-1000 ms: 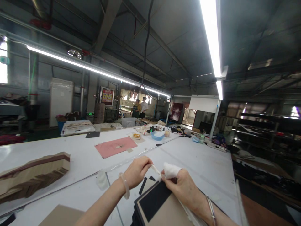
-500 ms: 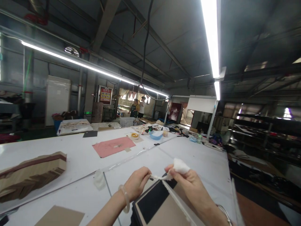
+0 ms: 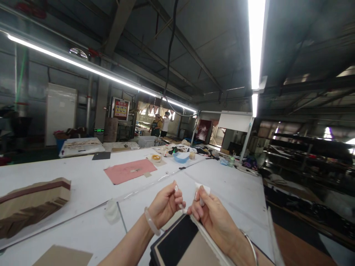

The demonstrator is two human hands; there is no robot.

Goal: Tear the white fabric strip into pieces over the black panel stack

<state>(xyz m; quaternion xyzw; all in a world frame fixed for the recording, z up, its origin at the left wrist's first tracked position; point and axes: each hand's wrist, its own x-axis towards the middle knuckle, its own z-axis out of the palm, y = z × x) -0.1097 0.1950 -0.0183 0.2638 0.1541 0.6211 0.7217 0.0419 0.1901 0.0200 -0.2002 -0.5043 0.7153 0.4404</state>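
Above the far corner of a black and beige panel stack (image 3: pixel 177 240), both hands are raised close together. My left hand (image 3: pixel 168 203), with a pale bangle at the wrist, is closed on a thin white strand. My right hand (image 3: pixel 206 208) is closed around a crumpled white wad (image 3: pixel 204 190), which pokes out above its fingers. The white strand seems to run between the two hands, just over the stack's corner. A white edge runs along the stack's right side, partly behind my right hand.
Left on the white table (image 3: pixel 91 195) lies a fanned pile of beige pieces (image 3: pixel 33 203). Farther off are a pink sheet (image 3: pixel 130 171), yellow tape (image 3: pixel 156 157) and a blue tray (image 3: pixel 181 157). Two people (image 3: pixel 161 125) stand in the background.
Both hands have risen slightly, and their fingers have curled in more. The white wad now sits deeper in my right hand. The view has shifted a little to the right.
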